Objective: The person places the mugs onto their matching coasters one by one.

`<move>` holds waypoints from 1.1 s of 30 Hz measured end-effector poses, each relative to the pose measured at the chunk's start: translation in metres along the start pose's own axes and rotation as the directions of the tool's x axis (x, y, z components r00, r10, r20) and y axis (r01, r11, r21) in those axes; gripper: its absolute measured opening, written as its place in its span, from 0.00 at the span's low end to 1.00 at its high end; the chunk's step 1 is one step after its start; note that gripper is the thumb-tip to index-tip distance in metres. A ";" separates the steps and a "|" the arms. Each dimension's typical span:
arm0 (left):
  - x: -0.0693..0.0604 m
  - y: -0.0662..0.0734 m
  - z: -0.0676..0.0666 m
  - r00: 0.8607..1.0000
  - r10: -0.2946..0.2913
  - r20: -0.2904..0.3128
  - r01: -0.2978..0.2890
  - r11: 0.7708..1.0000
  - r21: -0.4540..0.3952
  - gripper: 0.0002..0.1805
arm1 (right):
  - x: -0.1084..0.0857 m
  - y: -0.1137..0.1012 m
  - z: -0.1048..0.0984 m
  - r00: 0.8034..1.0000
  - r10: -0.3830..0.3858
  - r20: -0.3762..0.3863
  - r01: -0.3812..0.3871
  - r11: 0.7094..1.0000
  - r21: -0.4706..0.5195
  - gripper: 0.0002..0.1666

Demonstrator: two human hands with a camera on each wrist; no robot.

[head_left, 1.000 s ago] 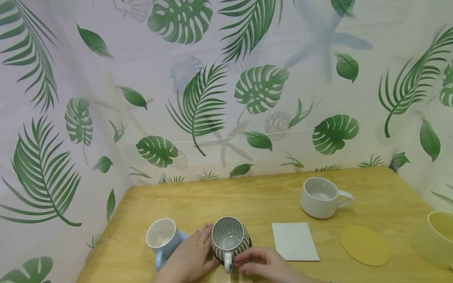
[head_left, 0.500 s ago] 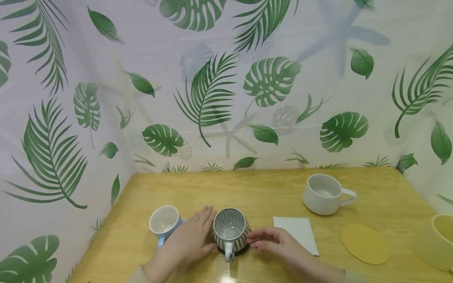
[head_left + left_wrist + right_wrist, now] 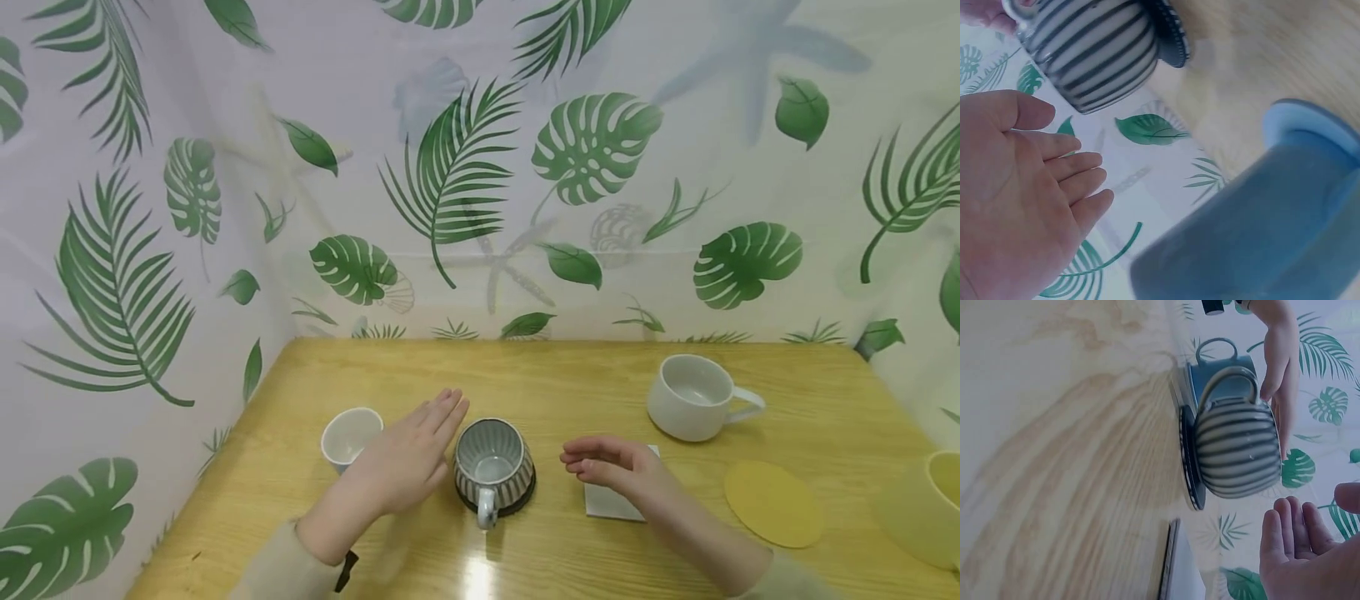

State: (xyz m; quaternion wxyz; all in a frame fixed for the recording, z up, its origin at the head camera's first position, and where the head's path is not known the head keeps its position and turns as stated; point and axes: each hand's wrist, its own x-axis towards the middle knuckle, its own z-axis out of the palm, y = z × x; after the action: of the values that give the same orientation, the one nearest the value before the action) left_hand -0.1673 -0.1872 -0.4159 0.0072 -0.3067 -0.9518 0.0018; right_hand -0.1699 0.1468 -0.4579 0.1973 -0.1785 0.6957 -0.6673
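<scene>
On the surface (image 3: 525,383), a striped cup (image 3: 492,467), upright on a dark round coaster (image 3: 1190,459). Just left of the striped cup, apart from it, left hand (image 3: 408,454) with fingers nearly straight, close together. Right of the striped cup, also apart, right hand (image 3: 626,471) with fingers lightly bent, side by side, thumb separate. Farther left of the striped cup, a blue cup (image 3: 1241,225); farther right, a white card (image 3: 611,504), white cup (image 3: 690,404) and yellow round mat (image 3: 775,504).

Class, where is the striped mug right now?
In the head view's lower middle, the striped mug stands on a dark round coaster, between the left hand and right hand.
</scene>
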 end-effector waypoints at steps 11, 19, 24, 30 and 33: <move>0.011 0.017 -0.012 0.998 0.066 -0.022 -0.066 0.998 -0.005 0.38 | -0.009 -0.010 -0.029 0.992 0.037 -0.124 -0.045 0.997 -0.064 0.28; 0.023 0.027 -0.015 0.995 0.100 -0.014 -0.100 0.995 0.019 0.37 | -0.011 -0.015 -0.047 0.987 -0.046 -0.152 0.036 0.997 -0.068 0.21; 0.026 0.037 -0.012 0.990 0.144 -0.007 -0.144 0.989 0.039 0.39 | -0.017 -0.013 -0.055 0.983 -0.105 -0.153 0.102 0.994 -0.024 0.16; 0.033 0.045 -0.007 0.984 0.178 0.014 -0.178 0.984 0.029 0.41 | -0.021 -0.012 -0.063 0.976 -0.165 -0.142 0.176 0.981 0.076 0.22; 0.035 0.049 -0.005 0.983 0.176 0.044 -0.178 0.984 0.030 0.41 | -0.025 -0.013 -0.068 0.976 -0.154 -0.152 0.171 0.979 0.109 0.22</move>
State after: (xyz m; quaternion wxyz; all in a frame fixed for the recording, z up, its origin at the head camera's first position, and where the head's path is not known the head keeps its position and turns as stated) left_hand -0.1675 -0.1268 -0.4107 -0.0073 -0.3898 -0.9205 0.0245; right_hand -0.1841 0.2176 -0.4418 0.1022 -0.1743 0.6492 -0.7333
